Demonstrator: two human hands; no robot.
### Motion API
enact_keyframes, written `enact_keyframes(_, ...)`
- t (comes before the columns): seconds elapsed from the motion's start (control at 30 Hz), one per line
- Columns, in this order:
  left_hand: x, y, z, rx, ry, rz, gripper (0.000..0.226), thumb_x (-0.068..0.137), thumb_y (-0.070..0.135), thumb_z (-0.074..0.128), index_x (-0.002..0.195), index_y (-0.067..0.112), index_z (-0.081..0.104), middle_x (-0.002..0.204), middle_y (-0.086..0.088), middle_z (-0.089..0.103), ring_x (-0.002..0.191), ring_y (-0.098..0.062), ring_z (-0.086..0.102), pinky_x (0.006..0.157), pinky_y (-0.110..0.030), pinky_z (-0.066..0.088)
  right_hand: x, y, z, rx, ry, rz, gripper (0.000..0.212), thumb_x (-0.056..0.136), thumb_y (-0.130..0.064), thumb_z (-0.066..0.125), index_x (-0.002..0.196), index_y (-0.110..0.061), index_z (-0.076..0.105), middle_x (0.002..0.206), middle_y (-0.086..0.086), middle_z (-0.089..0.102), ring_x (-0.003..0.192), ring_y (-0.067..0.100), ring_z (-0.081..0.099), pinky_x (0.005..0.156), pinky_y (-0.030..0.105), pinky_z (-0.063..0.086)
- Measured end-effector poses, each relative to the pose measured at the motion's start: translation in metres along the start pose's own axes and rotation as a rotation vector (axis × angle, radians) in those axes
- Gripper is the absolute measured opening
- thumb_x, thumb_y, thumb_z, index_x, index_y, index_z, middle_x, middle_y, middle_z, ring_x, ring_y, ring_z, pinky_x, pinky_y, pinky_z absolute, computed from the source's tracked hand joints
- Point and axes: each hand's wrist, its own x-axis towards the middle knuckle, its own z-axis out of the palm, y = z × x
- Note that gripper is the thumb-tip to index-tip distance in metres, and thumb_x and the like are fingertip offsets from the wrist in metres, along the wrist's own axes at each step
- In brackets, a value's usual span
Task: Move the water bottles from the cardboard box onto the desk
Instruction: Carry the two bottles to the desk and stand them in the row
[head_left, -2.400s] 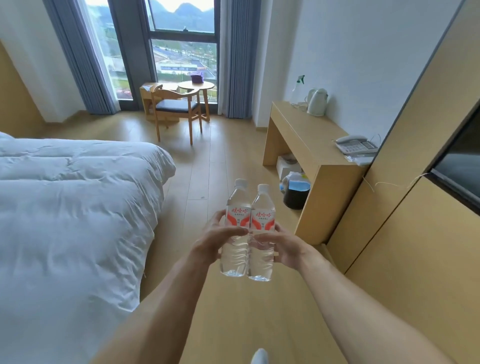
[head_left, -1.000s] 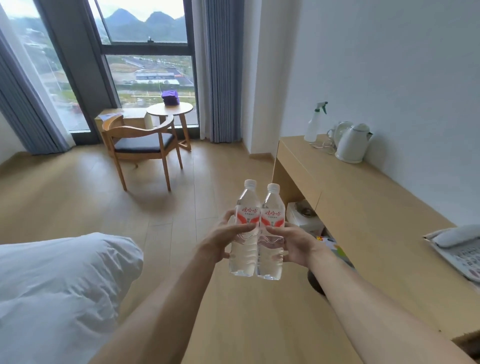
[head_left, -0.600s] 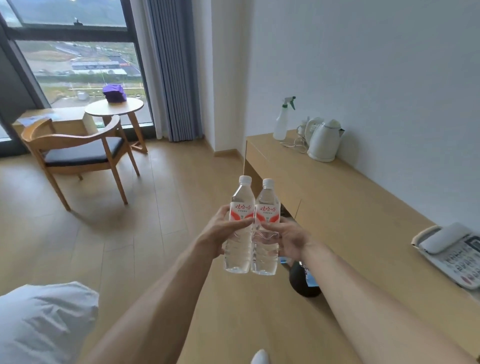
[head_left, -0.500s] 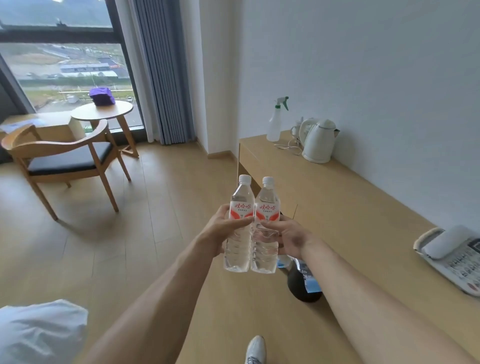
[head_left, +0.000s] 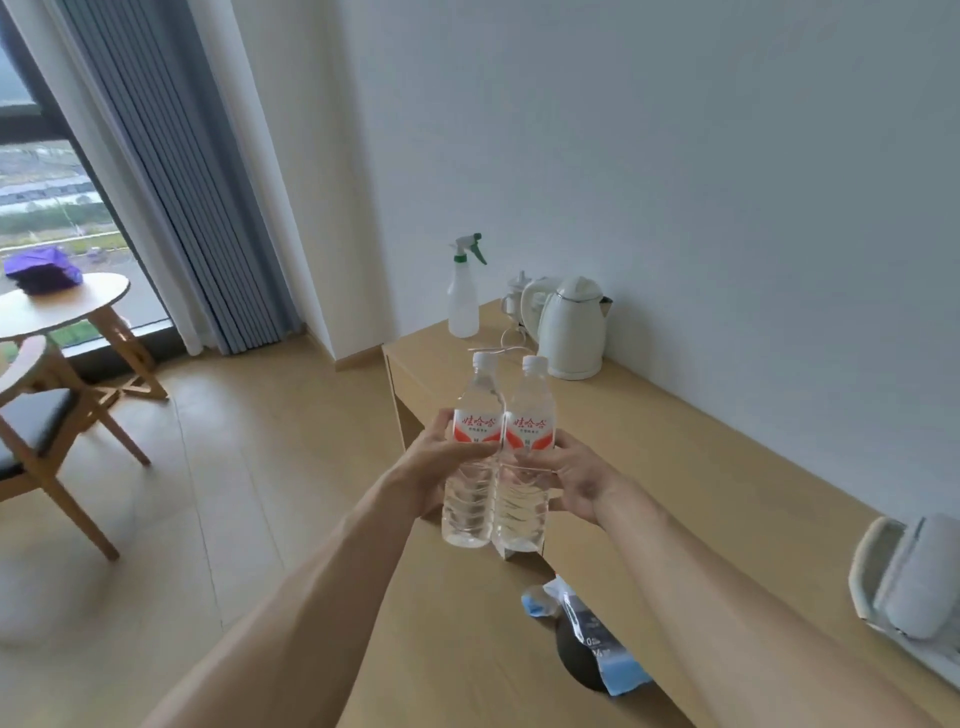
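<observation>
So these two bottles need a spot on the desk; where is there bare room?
The desk is bare between the kettle and the phone, along the wall. The far end is crowded: spray bottle, kettle and cord. Both hands hold the bottles at the front edge.

1. A spray bottle (head_left: 463, 299) and kettle (head_left: 574, 332) stood at the desk's far end by the wall.
2. A phone (head_left: 906, 587) lay near its right edge.
3. A chair (head_left: 36, 431) and round table (head_left: 62, 306) stood by the window.
</observation>
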Motion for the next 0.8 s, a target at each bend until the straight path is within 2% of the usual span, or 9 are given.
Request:
enact_keyframes(0.13,0.063,0.015,0.026,0.065,-0.061,-0.023,0.067,0.079,0.001,0.081,0.134,0.017,0.047,0.121,-0.019,0.067,0.113,-0.039,0.065,0.104,-0.060,0.046,0.027,-0.015,-0.044,0.037,0.108,-0.015,0.061,0.077,-0.021,0.086,0.129,-0.024,0.054,0.118,0.008,0.071,0.099,0.020,0.066,0.070,0.041,0.047)
enact_keyframes(0.23,0.107,0.020,0.053,0.084,-0.119,-0.026,0.068,0.079,-0.003,0.079,0.136,0.017,0.048,0.121,-0.023,0.067,0.117,-0.045,0.061,0.107,-0.063,0.042,0.040,-0.023,-0.077,0.066,0.203,-0.021,0.058,0.079,-0.020,0.084,0.128,-0.026,0.055,0.119,0.006,0.071,0.094,0.017,0.066,0.065,0.036,0.045)
enact_keyframes(0.3,0.136,0.023,0.068,0.074,-0.168,-0.028,0.070,0.079,-0.008,0.077,0.138,0.016,0.048,0.121,-0.025,0.067,0.117,-0.046,0.062,0.105,-0.065,0.042,0.051,-0.026,-0.098,0.072,0.266,-0.038,0.056,0.080,-0.020,0.084,0.128,-0.028,0.057,0.121,0.005,0.071,0.100,0.020,0.067,0.068,0.035,0.047)
enact_keyframes(0.4,0.180,0.030,0.085,0.085,-0.271,-0.027,0.070,0.080,-0.012,0.073,0.139,0.015,0.047,0.122,-0.025,0.067,0.113,-0.040,0.064,0.105,-0.062,0.043,0.072,-0.033,-0.123,0.092,0.360,-0.062,0.053,0.081,-0.015,0.082,0.127,-0.028,0.058,0.123,0.008,0.071,0.110,0.027,0.067,0.081,0.038,0.051)
enact_keyframes(0.5,0.227,0.038,0.097,0.110,-0.364,-0.023,0.068,0.080,-0.013,0.073,0.137,0.010,0.046,0.119,-0.025,0.068,0.100,-0.033,0.066,0.084,-0.049,0.053,0.095,-0.040,-0.142,0.136,0.459,-0.065,0.054,0.080,-0.011,0.082,0.126,-0.028,0.058,0.119,0.003,0.072,0.107,0.022,0.068,0.083,0.036,0.050)
enact_keyframes(0.57,0.260,0.045,0.101,0.138,-0.424,-0.022,0.067,0.078,-0.013,0.074,0.136,0.009,0.047,0.119,-0.024,0.068,0.099,-0.032,0.067,0.075,-0.040,0.052,0.113,-0.046,-0.153,0.153,0.513,-0.067,0.052,0.079,-0.009,0.082,0.122,-0.029,0.060,0.114,-0.002,0.073,0.108,0.021,0.067,0.096,0.041,0.045)
enact_keyframes(0.63,0.291,0.052,0.103,0.184,-0.487,-0.019,0.069,0.078,-0.012,0.076,0.135,0.010,0.046,0.117,-0.023,0.069,0.106,-0.035,0.068,0.081,-0.039,0.051,0.130,-0.052,-0.162,0.176,0.556,-0.074,0.059,0.078,-0.006,0.083,0.125,-0.031,0.058,0.116,-0.003,0.072,0.112,0.020,0.066,0.099,0.040,0.039)
enact_keyframes(0.73,0.335,0.059,0.106,0.251,-0.581,-0.018,0.073,0.075,-0.013,0.078,0.135,0.011,0.043,0.120,-0.022,0.067,0.114,-0.037,0.065,0.091,-0.043,0.052,0.151,-0.060,-0.173,0.204,0.632,-0.103,0.064,0.076,-0.001,0.083,0.126,-0.031,0.057,0.119,0.001,0.071,0.107,0.015,0.069,0.082,0.027,0.049)
enact_keyframes(0.8,0.361,0.062,0.111,0.289,-0.628,-0.005,0.080,0.068,-0.009,0.084,0.134,0.012,0.043,0.124,-0.020,0.064,0.117,-0.035,0.063,0.098,-0.047,0.052,0.163,-0.060,-0.180,0.187,0.693,-0.125,0.063,0.075,0.002,0.083,0.124,-0.029,0.058,0.118,0.003,0.070,0.106,0.015,0.069,0.085,0.031,0.053)
